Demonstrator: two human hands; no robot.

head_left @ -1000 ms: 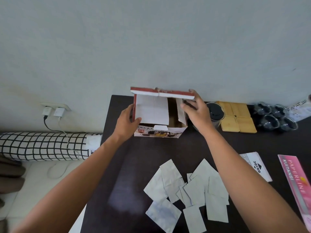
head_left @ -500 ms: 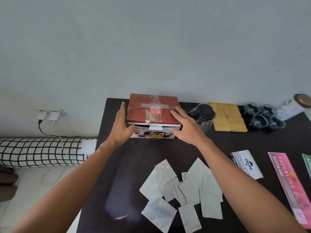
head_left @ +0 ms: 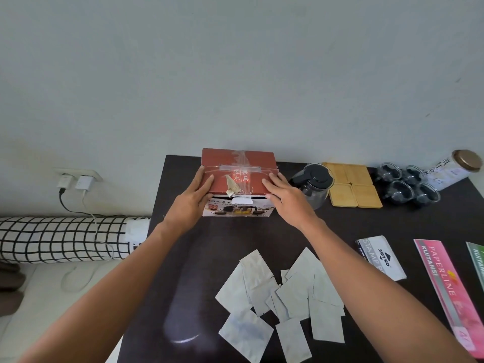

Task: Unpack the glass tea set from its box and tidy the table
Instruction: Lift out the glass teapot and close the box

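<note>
The lid that was standing open a second ago is now lying flat, and both hands, left hand [head_left: 192, 199] and right hand [head_left: 286, 197], are pressing open-palmed on the red box [head_left: 237, 166] at the desk's [head_left: 340, 226] far edge, so unpacking looks finished with the glass teapot [head_left: 313, 184] already standing just beside it.
</note>
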